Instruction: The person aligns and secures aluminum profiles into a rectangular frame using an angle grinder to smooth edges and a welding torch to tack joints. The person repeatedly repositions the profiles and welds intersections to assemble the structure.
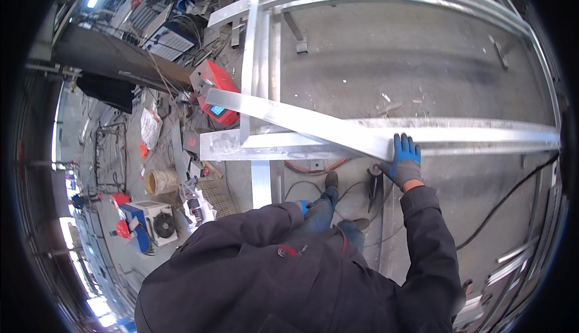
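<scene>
My right hand [406,163], in a grey glove with blue fingertips, is at the near right end of a loose silver metal bar [295,118]. Its fingers reach up along the end, with the thumb on the near side. The bar lies slantwise over the long near beam of a silver metal frame [470,135], and its far left end sticks out past the frame's corner. Only a bit of blue glove shows of my left hand [303,206], low beside my leg; my sleeve hides the rest, fingers included.
A red machine with a lit screen [218,110] stands by the bar's left end. On the floor at left are a blue and white box with a fan [151,227], a tan roll [161,182] and a white bag [151,127]. Cables [494,212] cross the floor.
</scene>
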`<state>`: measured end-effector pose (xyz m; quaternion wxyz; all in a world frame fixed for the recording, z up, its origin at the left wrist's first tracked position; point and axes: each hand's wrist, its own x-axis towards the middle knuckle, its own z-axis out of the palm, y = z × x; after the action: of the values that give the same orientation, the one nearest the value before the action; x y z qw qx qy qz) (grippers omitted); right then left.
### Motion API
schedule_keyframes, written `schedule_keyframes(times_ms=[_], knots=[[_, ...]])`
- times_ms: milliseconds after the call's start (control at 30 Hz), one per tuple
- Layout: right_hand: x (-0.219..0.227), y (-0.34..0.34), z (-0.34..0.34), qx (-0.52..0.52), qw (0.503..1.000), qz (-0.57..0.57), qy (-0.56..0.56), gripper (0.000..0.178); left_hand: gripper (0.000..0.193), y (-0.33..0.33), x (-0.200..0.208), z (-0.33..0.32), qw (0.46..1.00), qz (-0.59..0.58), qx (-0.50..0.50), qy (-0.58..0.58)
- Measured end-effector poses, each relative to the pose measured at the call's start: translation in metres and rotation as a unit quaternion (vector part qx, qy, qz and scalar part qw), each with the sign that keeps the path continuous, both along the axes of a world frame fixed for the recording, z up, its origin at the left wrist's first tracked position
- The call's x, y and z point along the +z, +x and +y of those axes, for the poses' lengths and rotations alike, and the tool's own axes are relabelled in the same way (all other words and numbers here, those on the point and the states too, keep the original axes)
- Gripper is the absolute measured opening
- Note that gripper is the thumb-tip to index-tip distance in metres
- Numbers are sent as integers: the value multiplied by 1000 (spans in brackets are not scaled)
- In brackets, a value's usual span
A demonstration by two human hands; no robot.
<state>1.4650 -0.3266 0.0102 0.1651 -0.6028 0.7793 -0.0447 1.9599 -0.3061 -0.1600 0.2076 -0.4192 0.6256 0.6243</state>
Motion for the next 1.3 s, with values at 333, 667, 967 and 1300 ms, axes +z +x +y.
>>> schedule_keyframes(times_ms=[333,667,967,1300], knots=[[-11,10,-44,50,995,71,46,120,36,17,73,-115,987,69,123,-74],[80,26,-10,26,997,-46,-63,106,103,-45,225,-246,866,16,-139,-480],[137,46,46,-31,990,-117,-71,108,111,-35,261,-320,781,-31,-308,-542],[147,46,94,-39,993,-79,-76,119,123,-77,239,-378,787,2,-383,-485]])
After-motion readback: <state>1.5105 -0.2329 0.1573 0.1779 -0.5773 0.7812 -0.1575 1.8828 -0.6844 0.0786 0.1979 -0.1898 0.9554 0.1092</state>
